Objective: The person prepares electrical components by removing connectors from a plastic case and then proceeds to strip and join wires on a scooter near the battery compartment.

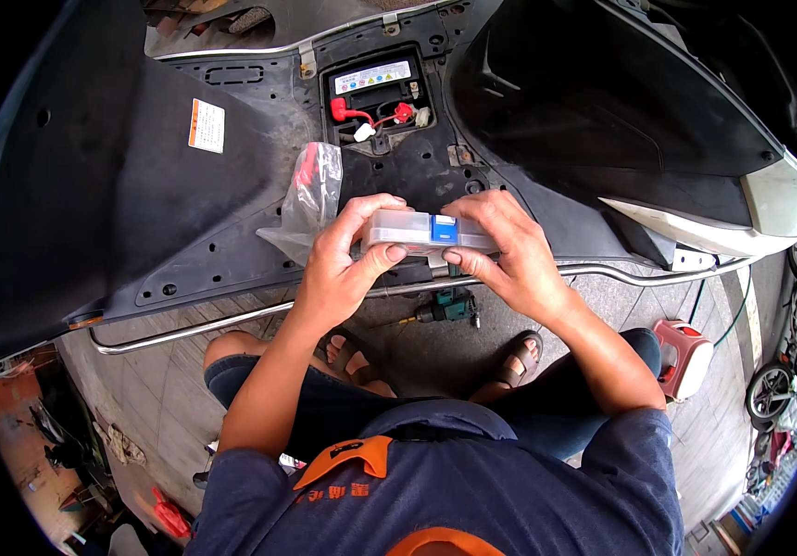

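Note:
A flat, translucent plastic case [400, 223] with a blue latch is held level in front of me, over the scooter's floorboard edge. My left hand [347, 250] grips its left end, thumb on the near side and fingers over the far side. At the right end, my right hand [514, 250] has its thumb near the latch and its fingers curled behind. What lies inside the case cannot be made out. Close beyond my left hand is a crumpled clear plastic bag [317, 190] with something red in it.
A black battery [375, 78] with red-capped leads [361, 113] sits in an opening in the black scooter floorboard [417, 159]. A chrome rail [194, 322] runs along the near edge. Below it, a green power drill [451, 307] lies on the paving. A pink stool [685, 361] stands right.

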Tool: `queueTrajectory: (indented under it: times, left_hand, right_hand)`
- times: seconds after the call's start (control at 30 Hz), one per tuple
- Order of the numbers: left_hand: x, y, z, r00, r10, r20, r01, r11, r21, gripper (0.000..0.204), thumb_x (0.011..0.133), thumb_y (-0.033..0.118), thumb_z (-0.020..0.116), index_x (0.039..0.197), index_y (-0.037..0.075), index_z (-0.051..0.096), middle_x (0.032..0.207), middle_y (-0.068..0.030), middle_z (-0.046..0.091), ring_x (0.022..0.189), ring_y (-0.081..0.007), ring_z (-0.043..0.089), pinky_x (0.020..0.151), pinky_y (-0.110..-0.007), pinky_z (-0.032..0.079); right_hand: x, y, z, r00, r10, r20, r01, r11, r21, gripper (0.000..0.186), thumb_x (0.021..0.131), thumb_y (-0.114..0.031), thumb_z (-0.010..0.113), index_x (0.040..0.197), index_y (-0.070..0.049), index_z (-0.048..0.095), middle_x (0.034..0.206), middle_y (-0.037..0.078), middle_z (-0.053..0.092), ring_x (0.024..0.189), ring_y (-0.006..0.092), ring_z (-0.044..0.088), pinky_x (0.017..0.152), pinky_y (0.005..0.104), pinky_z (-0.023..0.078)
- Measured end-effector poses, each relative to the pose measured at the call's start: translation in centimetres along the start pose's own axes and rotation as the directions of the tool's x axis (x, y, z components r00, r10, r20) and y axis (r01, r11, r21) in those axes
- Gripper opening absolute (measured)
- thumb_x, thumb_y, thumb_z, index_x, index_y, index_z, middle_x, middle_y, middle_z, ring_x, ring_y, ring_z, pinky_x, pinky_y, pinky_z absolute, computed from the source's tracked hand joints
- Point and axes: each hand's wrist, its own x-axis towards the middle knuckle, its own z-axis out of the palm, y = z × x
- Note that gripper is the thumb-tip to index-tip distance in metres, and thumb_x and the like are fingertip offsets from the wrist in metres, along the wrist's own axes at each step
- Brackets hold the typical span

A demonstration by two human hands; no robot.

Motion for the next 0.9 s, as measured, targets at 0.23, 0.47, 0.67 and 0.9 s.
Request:
queueTrajectory:
  times: [0.23, 0.47, 0.67, 0.9]
  left_hand:
    - [-0.2, 1.1, 0.8, 0.993, -0.095, 0.069, 0.104, 0.985, -0.134, 0.045, 0.091, 0.024, 0.066, 0.128, 0.006, 0.047, 0.107, -0.0067, 0.060, 0.098, -0.0119, 0.057, 0.084, -0.027, 0.048]
    - [0.0, 1.5, 1.7, 0.996, -0.084, 0.029, 0.084, 0.996, 0.000, 0.047, 0.092, 0.035, 0.063, 0.124, 0.004, 0.049, 0.103, -0.0073, 0.061, 0.095, -0.0120, 0.056, 0.083, -0.027, 0.046]
    - [0.5, 0.0, 2.6, 0.999, -0.011, -0.036, 0.016, 0.991, 0.133, 0.041, 0.092, 0.032, 0.062, 0.117, 0.001, 0.052, 0.089, -0.0098, 0.065, 0.083, -0.0128, 0.060, 0.076, -0.028, 0.048]
    - [2.0, -0.8, 1.7, 0.982, -0.171, 0.086, 0.158, 0.977, 0.141, 0.037, 0.096, 0.030, 0.056, 0.119, 0.001, 0.054, 0.098, -0.0044, 0.061, 0.091, -0.0094, 0.056, 0.082, -0.026, 0.045]
  right_hand:
    - [-0.7, -0.6, -0.1, 0.997, 0.049, -0.057, -0.039, 0.985, 0.170, 0.031, 0.075, -0.012, 0.074, 0.101, -0.002, 0.061, 0.097, 0.011, 0.060, 0.091, 0.0292, 0.058, 0.081, 0.0374, 0.048]
    - [-1.3, -0.3, -0.1, 0.975, 0.224, -0.002, -0.208, 0.907, 0.367, 0.027, 0.081, -0.019, 0.071, 0.096, 0.000, 0.059, 0.089, 0.010, 0.057, 0.084, 0.0194, 0.058, 0.074, 0.0319, 0.047]
    - [-1.7, 0.8, 0.4, 0.870, 0.452, 0.194, -0.465, 0.625, 0.627, 0.024, 0.086, -0.022, 0.067, 0.091, -0.001, 0.057, 0.084, 0.004, 0.057, 0.078, 0.0096, 0.052, 0.068, 0.0266, 0.044]
    - [-0.4, 2.3, -0.7, 0.864, 0.428, 0.264, -0.499, 0.792, 0.351, 0.020, 0.090, -0.021, 0.060, 0.086, -0.001, 0.059, 0.069, 0.004, 0.056, 0.065, 0.0105, 0.052, 0.060, 0.0296, 0.043]
